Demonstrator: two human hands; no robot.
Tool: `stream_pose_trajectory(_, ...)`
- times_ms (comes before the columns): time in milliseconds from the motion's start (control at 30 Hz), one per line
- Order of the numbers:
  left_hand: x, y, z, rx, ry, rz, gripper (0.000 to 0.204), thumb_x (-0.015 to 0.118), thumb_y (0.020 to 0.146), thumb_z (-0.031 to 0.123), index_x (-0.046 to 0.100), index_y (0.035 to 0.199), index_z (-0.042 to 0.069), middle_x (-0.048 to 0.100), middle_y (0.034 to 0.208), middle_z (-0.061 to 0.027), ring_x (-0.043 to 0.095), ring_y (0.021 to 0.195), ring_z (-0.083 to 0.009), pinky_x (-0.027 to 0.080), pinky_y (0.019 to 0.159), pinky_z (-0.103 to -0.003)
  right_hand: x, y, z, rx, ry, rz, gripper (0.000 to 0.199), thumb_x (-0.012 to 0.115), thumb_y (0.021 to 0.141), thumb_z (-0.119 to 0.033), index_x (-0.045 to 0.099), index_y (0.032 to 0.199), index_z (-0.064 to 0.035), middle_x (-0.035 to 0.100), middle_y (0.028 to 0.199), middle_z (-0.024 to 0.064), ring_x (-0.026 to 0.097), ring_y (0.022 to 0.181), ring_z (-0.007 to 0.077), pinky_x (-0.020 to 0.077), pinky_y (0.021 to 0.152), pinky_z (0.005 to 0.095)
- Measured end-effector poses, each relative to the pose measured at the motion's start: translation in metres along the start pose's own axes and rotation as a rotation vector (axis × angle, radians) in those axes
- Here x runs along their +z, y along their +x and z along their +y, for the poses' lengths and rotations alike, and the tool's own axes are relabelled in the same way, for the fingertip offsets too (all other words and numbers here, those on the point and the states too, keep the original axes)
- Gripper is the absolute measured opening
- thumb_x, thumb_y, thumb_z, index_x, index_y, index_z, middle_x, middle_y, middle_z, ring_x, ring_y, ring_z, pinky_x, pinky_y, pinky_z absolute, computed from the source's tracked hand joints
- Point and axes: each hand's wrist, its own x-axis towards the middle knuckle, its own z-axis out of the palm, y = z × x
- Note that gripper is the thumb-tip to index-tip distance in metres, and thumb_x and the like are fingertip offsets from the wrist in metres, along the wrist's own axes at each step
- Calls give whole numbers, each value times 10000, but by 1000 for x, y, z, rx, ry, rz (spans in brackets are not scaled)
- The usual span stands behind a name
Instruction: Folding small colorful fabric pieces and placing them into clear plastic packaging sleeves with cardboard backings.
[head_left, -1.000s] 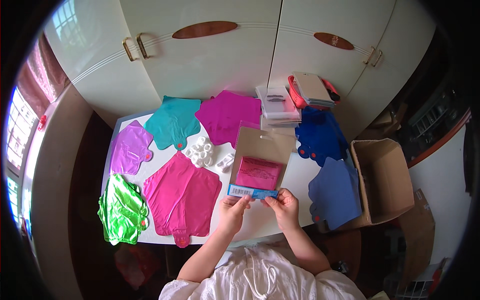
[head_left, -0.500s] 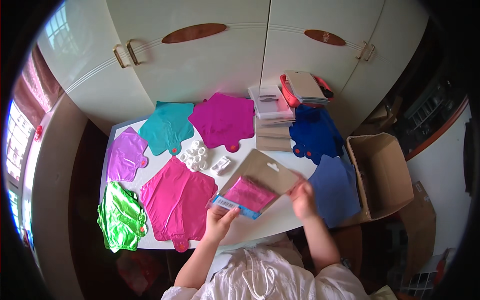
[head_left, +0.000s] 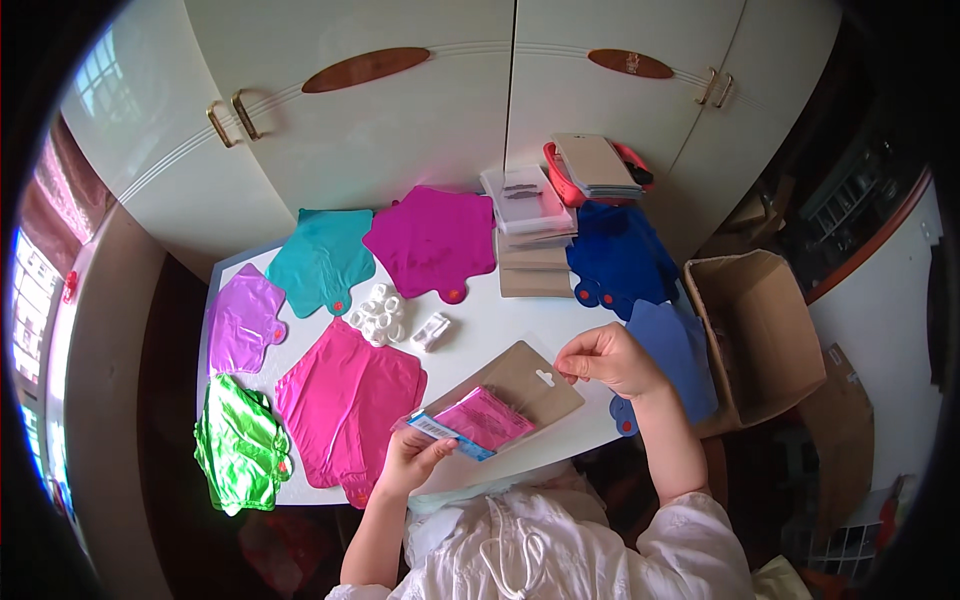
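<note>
My left hand point(head_left: 413, 460) grips the lower left corner of a clear package with a tan hang card point(head_left: 540, 392), held tilted over the table's front edge. Inside it is a folded pink foil piece point(head_left: 487, 418), beside a blue strip with a barcode label. Just past the card's hang hole, my right hand point(head_left: 622, 362) is raised, thumb and fingertips pinched together; anything between them is too small to make out. A flat, star-shaped pink foil balloon point(head_left: 350, 405) lies left of the package. Beyond the package are white ribbon rolls point(head_left: 378, 318) and a small white bundle point(head_left: 431, 331).
Flat foil balloons in teal point(head_left: 322, 258), magenta point(head_left: 430, 240), purple point(head_left: 245, 320), green point(head_left: 240, 440) and dark blue point(head_left: 620, 250) ring the white table. At the back stand a clear plastic box point(head_left: 525, 205) and a red basket point(head_left: 562, 180) with cards. A cardboard box point(head_left: 770, 340) is at the right.
My right hand has come away from the package's upper right corner and closed into a pinch. The package has moved slightly lower in my left hand.
</note>
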Motion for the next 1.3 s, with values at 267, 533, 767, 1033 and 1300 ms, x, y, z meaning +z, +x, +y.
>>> stream_pose_trajectory(267, -3, 2, 0, -1, -64, 4, 106, 686, 864, 107, 682, 884, 3, 652, 764, -6, 579, 707, -65, 458, 628, -217, 7, -12, -12, -20, -47, -25, 137, 702, 841, -102, 698, 913, 14, 665, 761, 16, 565, 667, 57, 450, 605, 203)
stream_pose_trajectory(533, -4, 2, 0, 17, -93, -28, 82, 690, 857, 88, 687, 872, 7, 654, 757, -7, 584, 696, -64, 453, 611, -212, 3, -10, -3, 40, 6, -75, 118, 747, 795, -104, 713, 857, -10, 644, 699, -3, 510, 607, 40, 403, 539, 194)
stream_pose_trajectory(767, -9, 7, 0, 92, -99, -71, 80, 722, 823, 91, 698, 806, 17, 649, 728, -1, 575, 664, -62, 442, 588, -214, 10, -4, 14, -28, 370, -342, 259, 818, 720, -219, 630, 752, -44, 554, 738, -12, 471, 670, 85, 372, 617, 219)
stream_pose_trajectory(1033, -8, 7, -8, 21, -174, -29, 107, 752, 792, 103, 696, 786, 13, 648, 711, -6, 579, 662, -69, 453, 584, -226, 25, -3, 29, -1, 639, -422, 312, 781, 720, -109, 476, 786, -91, 493, 777, -25, 474, 702, 66, 373, 612, 207)
stream_pose_trajectory(1300, -1, 9, -7, -14, -230, 33, 99, 757, 779, 81, 703, 810, 4, 671, 740, -29, 592, 668, -80, 468, 600, -224, 25, 2, 36, 47, 885, -421, 312, 741, 799, -207, 513, 944, -52, 580, 850, 9, 575, 778, 69, 476, 680, 203)
